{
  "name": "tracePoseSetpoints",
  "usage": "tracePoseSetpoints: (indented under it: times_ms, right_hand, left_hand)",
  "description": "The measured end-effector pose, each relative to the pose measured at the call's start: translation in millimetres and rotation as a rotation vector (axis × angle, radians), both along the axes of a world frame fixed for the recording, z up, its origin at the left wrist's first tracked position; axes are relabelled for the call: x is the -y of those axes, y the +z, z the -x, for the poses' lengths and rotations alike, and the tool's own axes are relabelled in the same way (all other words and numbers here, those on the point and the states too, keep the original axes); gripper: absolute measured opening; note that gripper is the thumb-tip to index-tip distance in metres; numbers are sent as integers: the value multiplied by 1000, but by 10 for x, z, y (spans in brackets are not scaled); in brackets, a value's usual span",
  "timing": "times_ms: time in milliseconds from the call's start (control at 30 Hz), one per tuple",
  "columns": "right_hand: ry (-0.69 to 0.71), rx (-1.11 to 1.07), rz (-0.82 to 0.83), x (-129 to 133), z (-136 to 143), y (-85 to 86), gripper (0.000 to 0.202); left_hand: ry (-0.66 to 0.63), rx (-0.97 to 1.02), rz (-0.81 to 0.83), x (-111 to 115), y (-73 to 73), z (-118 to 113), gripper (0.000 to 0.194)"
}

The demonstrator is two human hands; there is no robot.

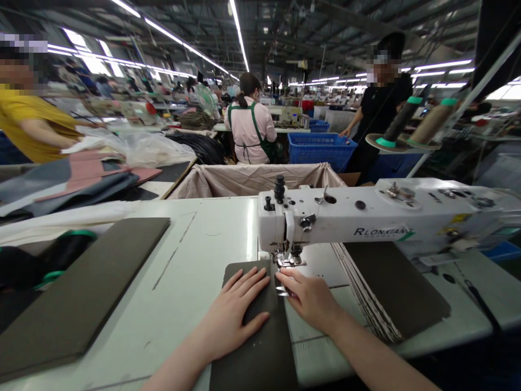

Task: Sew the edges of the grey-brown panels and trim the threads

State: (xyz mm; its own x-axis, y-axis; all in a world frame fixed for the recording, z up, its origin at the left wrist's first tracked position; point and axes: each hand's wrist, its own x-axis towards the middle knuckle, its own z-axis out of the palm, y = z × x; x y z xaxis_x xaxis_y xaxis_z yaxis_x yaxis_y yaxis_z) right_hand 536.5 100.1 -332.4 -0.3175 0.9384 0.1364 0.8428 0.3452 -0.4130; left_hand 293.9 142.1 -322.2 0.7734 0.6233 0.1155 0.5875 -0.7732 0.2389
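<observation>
Flat on a dark olive-grey fabric panel lies my left hand, fingers stretched out and holding nothing. The panel's far end is just in front of the presser foot of a white sewing machine. My right hand rests at the panel's right edge, close to the foot, with its fingertips touching the material. In its curled fingers is a small pair of thread snips, blades pointing left; their handle is hidden in the palm.
Stacked dark panels lie under the machine arm on the right. Another pile of panels is on the left. Behind the table stand a cloth-lined bin and a blue basket. Thread cones stand at right; several people work beyond.
</observation>
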Motion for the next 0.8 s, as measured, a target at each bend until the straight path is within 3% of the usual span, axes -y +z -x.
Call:
tracePoseSetpoints:
  times_ms: [800]
  right_hand:
    - [-11,8,-21,25,7,1,50]
  left_hand:
    - [-18,46,34,-53,-26,13,58]
